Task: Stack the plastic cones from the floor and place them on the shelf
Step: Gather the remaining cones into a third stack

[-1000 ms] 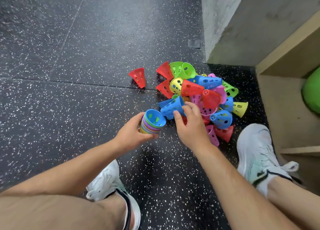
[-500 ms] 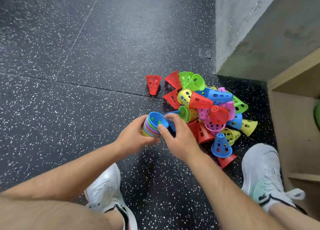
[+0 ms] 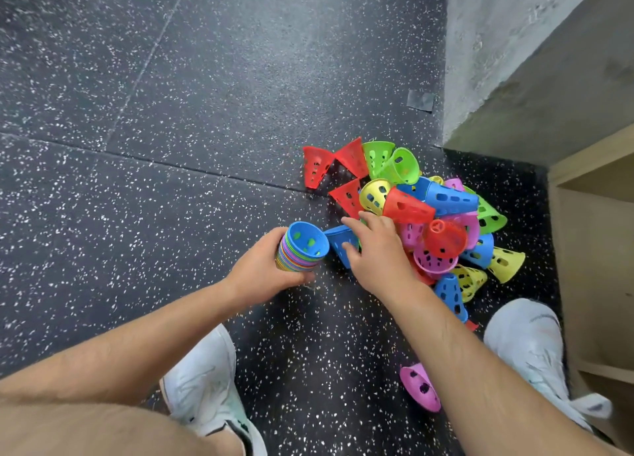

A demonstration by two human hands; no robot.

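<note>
Head view, looking down. The left hand curls round a stack of nested cones, thin plastic with banded rims in many colours. The top cone is blue, its open mouth tilted up and its wall pierced by small slots. The right hand is spread with fairly straight fingers. Its thumb and forefinger lie either side of a blue cone on its side just beside the stack, touching it without closing. Behind it is a pile of loose cones, red, green, yellow, blue and pink, all perforated and tumbled at mixed angles on the floor of black rubber flecked white. A single pink cone lies apart near the right forearm. A pale wooden shelf stands at right, below a rough concrete wall.
</note>
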